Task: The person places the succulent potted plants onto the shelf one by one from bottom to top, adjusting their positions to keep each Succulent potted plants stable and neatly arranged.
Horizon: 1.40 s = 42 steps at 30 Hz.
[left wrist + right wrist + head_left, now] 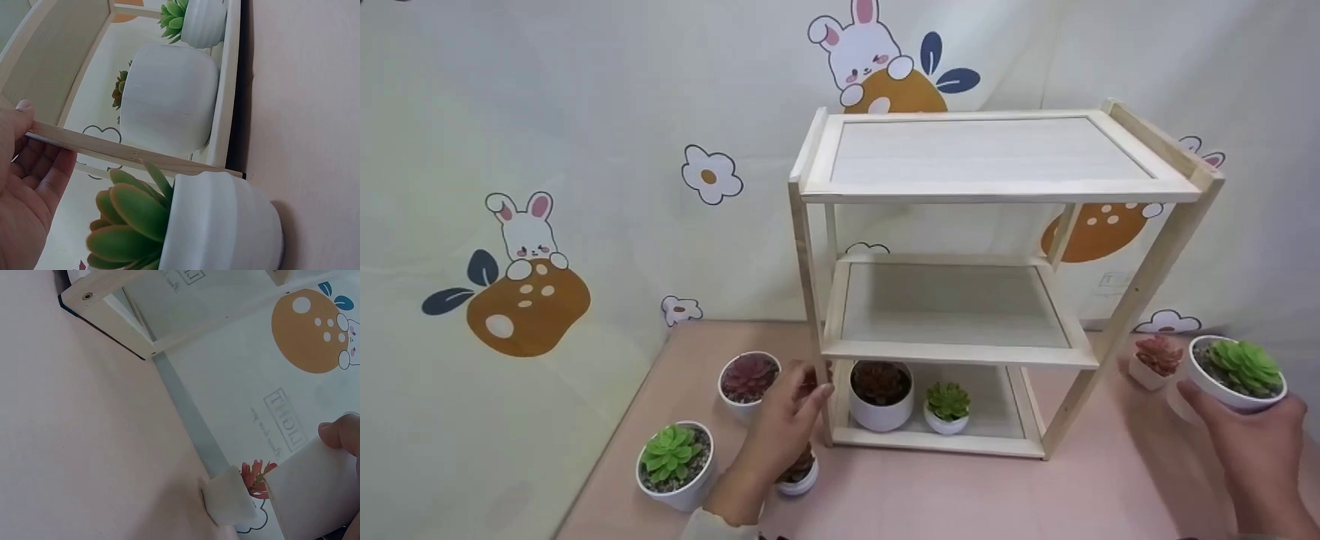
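My left hand (780, 427) grips the left front post of a pale wooden three-tier shelf (960, 188); in the left wrist view the thumb lies on one side of the post (107, 147) and the fingers on the other. Right of the shelf, my right hand (1256, 442) holds a white pot with a green succulent (1245, 367), raised off the table. On the bottom tier stand a larger white pot with a dark reddish succulent (883, 411) and a small potted green succulent (948, 405). Partly behind my left wrist is a small ribbed potted succulent (225, 219).
On the pink table (930, 495), left of the shelf, stand a potted green succulent (673, 457) and a potted maroon one (748, 379). A small potted pink succulent (1156, 360) sits near the back right. A printed wall sheet (607, 97) hangs behind.
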Each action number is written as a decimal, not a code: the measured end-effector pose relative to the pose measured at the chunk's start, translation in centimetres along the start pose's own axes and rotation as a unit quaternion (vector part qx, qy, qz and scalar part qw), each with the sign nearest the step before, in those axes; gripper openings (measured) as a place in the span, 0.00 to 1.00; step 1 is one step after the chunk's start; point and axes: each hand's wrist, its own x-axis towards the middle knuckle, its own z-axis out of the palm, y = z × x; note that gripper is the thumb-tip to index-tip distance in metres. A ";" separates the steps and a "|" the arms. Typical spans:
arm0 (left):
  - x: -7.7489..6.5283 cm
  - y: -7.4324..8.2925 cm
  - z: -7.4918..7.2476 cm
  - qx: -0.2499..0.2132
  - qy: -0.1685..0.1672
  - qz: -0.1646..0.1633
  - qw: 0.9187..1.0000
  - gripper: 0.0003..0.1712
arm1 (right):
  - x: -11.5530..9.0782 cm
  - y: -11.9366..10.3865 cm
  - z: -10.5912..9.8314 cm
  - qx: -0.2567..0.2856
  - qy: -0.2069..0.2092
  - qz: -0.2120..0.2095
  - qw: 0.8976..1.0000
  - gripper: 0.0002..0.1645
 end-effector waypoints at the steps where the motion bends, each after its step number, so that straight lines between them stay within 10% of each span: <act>1: 0.0 0.0 0.0 0.004 0.002 0.002 1.000 0.16 | -0.2 -0.2 -0.1 -0.003 -0.003 -0.001 1.000 0.66; 14: 0.1 -0.2 0.1 -0.004 0.001 0.010 1.000 0.17 | -3.2 -1.4 -0.3 -0.034 -0.074 -0.057 0.995 0.64; 21: 0.1 -0.3 0.1 -0.027 -0.011 -0.008 1.000 0.20 | -5.5 -1.8 -0.5 0.047 -0.142 -0.170 0.974 0.54; 32: 0.0 0.1 -0.1 -0.023 -0.010 -0.007 1.000 0.17 | -7.9 -3.0 -0.4 0.042 -0.216 -0.185 0.958 0.53; 42: 0.0 0.1 0.0 -0.022 -0.010 -0.013 1.000 0.20 | -8.0 -2.5 -0.7 -0.088 -0.265 -0.193 0.941 0.58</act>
